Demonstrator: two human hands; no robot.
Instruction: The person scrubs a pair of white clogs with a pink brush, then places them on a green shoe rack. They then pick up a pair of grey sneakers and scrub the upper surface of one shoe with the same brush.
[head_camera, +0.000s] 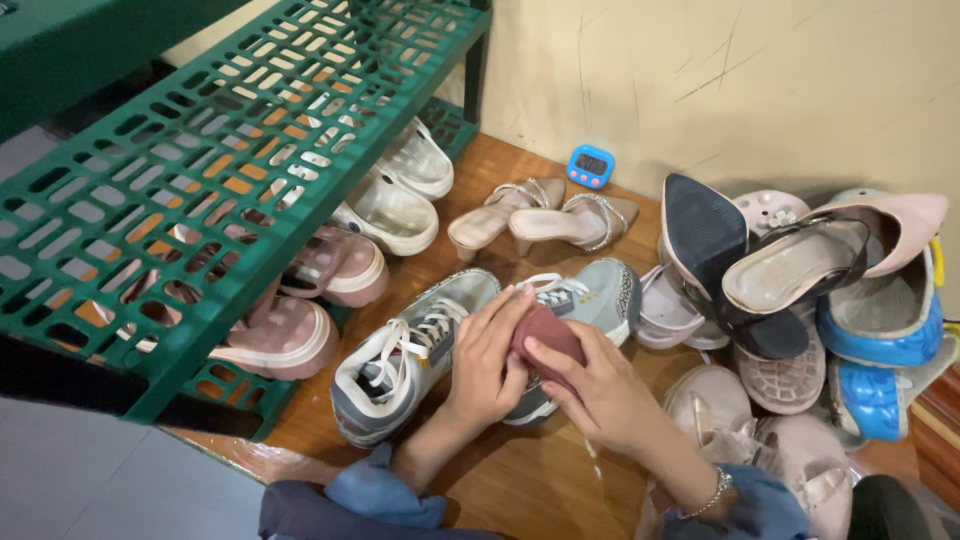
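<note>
Hands meet over the wooden floor (520, 480) in front of the green shoe rack (190, 170). The left hand (485, 365) and right hand (600, 395) together clasp a small dark red cloth (545, 335), fingers curled around it from both sides; a bracelet (712, 492) sits on the right wrist. The cloth is held just above 2 grey sneakers (415, 350) with white laces, which lie side by side on the floor. Behind them rest 2 beige heeled sandals (545, 215) and a small blue timer (590, 166) against the wall. Under the rack sit white clogs (395, 200) and pink clogs (300, 320). To the right, a heap of shoes (800, 300) is piled up, with blue clogs (885, 350) at its edge.
</note>
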